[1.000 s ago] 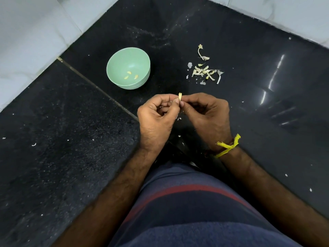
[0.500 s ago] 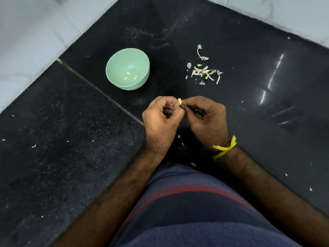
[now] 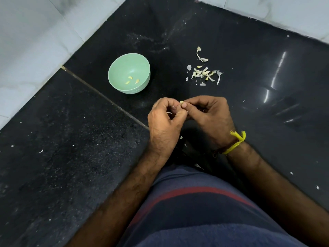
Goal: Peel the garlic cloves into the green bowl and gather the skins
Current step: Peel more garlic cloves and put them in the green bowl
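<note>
The left hand point(image 3: 164, 120) and right hand point(image 3: 210, 114) together pinched one garlic clove point(image 3: 181, 102) between fingertips, near the green bowl point(image 3: 129, 73) holding three peeled cloves point(image 3: 132, 80). Skins point(image 3: 204, 72) lay on the floor beside it.

Both hands meet fingertip to fingertip, forearms angling in from below.

The left hand point(image 3: 164, 122) has its fingers curled inward, thumb pressed up against the right thumb. The right hand point(image 3: 210, 115) mirrors it, fingers bent, its thumb and forefinger pinching a garlic clove point(image 3: 181, 102) at the point where both hands touch.
</note>
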Action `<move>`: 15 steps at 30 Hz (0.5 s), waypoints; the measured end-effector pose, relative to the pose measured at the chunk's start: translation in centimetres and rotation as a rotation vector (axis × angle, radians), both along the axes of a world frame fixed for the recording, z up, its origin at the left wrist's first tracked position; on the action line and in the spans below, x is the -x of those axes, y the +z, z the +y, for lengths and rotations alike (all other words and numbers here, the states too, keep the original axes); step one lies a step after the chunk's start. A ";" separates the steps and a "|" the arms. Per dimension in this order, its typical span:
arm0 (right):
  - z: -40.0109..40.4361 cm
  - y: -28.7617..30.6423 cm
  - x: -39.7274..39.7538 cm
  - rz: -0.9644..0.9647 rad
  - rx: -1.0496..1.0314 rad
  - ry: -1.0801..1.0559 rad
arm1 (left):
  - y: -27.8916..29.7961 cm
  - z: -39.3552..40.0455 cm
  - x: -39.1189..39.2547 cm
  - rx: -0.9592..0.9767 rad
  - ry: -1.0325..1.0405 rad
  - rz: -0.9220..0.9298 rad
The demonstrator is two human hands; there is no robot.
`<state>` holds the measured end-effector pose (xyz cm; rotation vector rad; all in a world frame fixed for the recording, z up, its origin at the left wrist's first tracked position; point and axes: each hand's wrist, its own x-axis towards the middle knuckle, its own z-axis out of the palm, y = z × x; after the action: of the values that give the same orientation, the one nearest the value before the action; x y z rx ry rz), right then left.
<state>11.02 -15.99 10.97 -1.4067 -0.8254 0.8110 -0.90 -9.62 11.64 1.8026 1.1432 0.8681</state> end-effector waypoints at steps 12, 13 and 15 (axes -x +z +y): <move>-0.5 -0.7 0.4 0.038 -0.061 0.025 | 0.5 -0.5 -0.5 0.430 0.040 -0.245; -0.5 -0.7 0.4 0.055 -0.067 0.021 | 0.5 -0.5 -0.5 0.442 0.034 -0.260; -0.5 -0.6 0.5 0.073 -0.069 0.012 | 0.6 -0.4 -0.1 0.441 0.010 -0.289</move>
<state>10.51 -16.51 10.32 -1.3053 -0.7992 0.8312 -0.82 -10.04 12.19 1.2690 1.0577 0.7789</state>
